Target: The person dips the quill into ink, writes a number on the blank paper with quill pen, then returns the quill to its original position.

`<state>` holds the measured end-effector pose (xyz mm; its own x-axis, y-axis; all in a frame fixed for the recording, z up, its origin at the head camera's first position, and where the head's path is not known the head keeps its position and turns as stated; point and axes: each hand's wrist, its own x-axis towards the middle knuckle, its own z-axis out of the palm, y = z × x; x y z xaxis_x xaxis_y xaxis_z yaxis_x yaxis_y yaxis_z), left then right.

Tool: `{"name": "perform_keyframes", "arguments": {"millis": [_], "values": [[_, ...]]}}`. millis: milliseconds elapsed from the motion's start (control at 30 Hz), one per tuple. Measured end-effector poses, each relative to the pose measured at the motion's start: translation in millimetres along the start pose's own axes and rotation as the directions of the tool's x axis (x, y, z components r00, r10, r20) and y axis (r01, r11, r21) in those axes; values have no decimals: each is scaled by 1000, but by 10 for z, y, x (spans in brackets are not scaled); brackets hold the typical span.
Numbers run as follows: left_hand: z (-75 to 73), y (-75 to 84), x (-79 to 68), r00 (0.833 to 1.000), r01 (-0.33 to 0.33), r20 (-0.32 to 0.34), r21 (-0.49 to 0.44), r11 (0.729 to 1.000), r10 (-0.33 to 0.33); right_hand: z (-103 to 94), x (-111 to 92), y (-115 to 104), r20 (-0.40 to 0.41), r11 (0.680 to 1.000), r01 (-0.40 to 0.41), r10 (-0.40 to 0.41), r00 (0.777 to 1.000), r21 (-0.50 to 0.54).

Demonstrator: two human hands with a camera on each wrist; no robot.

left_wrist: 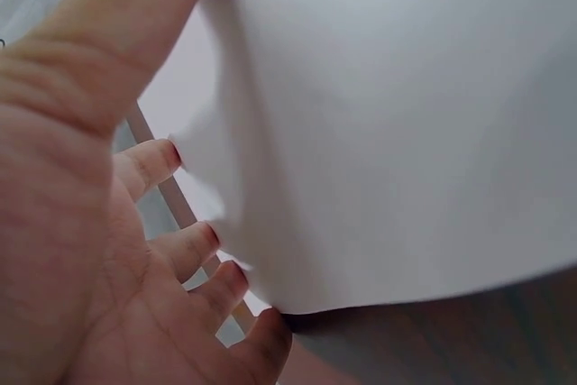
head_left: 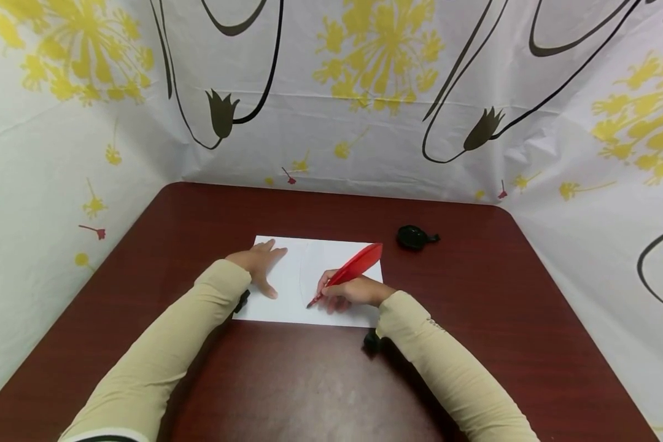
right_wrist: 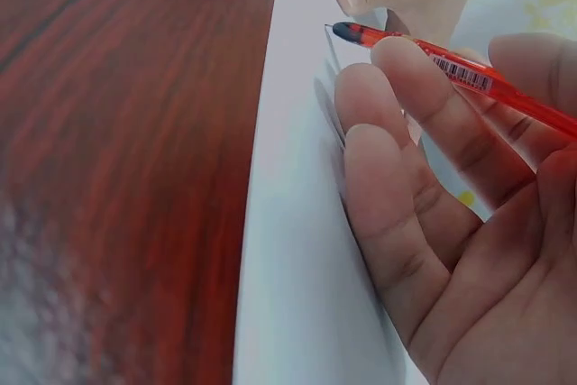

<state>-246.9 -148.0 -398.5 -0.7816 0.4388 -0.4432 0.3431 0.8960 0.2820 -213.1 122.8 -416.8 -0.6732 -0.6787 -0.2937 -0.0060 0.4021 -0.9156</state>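
A white sheet of paper (head_left: 287, 312) lies on the dark red table. My left hand (head_left: 258, 264) rests on its left part, fingers spread. In the left wrist view, the fingertips (left_wrist: 209, 233) touch the paper. Toward the right side of the sheet, my right hand (head_left: 353, 290) pinches a red feather pen (head_left: 361, 261) between thumb and fingers. Its tip meets the paper near the middle, and the feather slants up to the right. A barcode label (right_wrist: 462, 73) shows on the pen's barrel in the right wrist view. A faint curved line runs down the sheet by the tip.
A small black round object with a short stub (head_left: 412, 237) lies on the table (head_left: 475, 270), beyond the paper's right end. Patterned white cloth (head_left: 309, 141) hangs along the back and both sides. Black wrist gear (head_left: 372, 342) sits under the right wrist.
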Motion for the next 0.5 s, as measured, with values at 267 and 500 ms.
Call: {"name": "perform_keyframes", "arguments": {"millis": [267,500], "values": [[-2,3,0,1000,18,-1,-10,1000,-18,-24,8,0,32,1000,-10,10,999,15],[-5,-1,-16,1000,15,-9,-10,1000,-15,-53,12,20,40,999,-13,11,999,33]]}}
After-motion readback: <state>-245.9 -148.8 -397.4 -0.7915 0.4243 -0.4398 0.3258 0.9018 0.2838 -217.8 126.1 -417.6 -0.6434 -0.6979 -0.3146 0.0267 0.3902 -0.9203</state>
